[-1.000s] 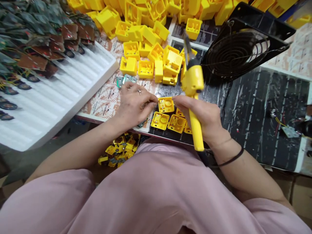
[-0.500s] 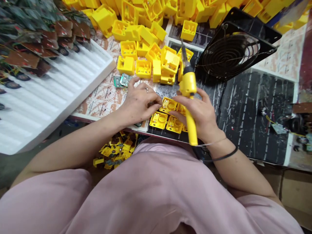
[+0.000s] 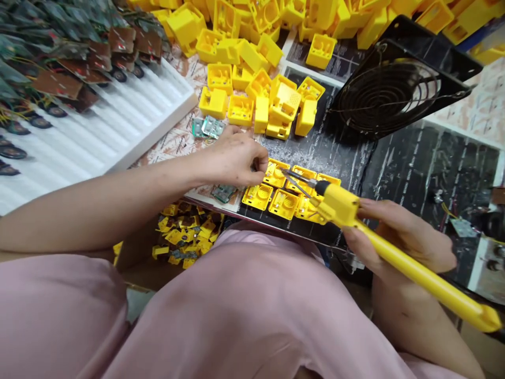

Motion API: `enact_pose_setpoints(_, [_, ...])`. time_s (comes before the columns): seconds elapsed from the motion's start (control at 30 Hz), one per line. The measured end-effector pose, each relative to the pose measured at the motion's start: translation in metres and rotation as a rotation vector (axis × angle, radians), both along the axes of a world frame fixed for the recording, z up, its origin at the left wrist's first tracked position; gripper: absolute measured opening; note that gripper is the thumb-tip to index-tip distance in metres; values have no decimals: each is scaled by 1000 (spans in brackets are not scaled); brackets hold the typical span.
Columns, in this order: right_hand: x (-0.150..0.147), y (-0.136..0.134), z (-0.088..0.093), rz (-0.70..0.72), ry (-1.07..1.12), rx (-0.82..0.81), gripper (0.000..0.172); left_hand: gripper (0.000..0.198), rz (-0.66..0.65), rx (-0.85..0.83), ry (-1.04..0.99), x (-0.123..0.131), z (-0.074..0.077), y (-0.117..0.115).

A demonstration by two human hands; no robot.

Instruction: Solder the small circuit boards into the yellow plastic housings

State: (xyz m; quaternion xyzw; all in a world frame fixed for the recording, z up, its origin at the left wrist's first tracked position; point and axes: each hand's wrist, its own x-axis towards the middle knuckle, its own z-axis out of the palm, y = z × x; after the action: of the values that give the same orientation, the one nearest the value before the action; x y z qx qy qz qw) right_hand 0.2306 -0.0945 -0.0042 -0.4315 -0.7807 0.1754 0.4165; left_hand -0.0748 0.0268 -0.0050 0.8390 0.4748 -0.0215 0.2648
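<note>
My right hand [image 3: 410, 239] grips a yellow soldering iron [image 3: 342, 204], its metal tip pointing left over a yellow plastic housing [image 3: 277, 172]. Whether the tip touches the housing I cannot tell. At that housing's left edge, my left hand [image 3: 234, 158] has its fingers pinched together; what they hold, if anything, is hidden. Several open yellow housings stand in two rows by the table edge, among them a front-row one [image 3: 284, 204]. Small green circuit boards [image 3: 213, 127] lie beyond my left hand, and another board [image 3: 223, 193] is below my wrist.
A black fan [image 3: 389, 97] stands at the back right. Yellow housings [image 3: 240, 109] are heaped across the back. On the left, a white foam tray [image 3: 153, 118] carries wired boards and small speakers. Under the table edge, a box holds yellow pieces [image 3: 185, 234]. Loose wired parts [image 3: 461, 226] lie far right.
The soldering iron has swung from upright to slanting, its tip coming down to the housings. My right hand has moved right and toward me. My left hand stays near the same housing.
</note>
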Motion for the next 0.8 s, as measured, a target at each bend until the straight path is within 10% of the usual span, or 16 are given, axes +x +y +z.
enact_pose_setpoints(0.2, [-19, 23, 0, 195, 2, 161, 22, 7, -19, -3, 14, 5, 4, 5])
enact_pose_setpoints(0.8, [-12, 27, 15, 299, -165, 81, 15, 10, -67, 20, 228, 18, 18, 6])
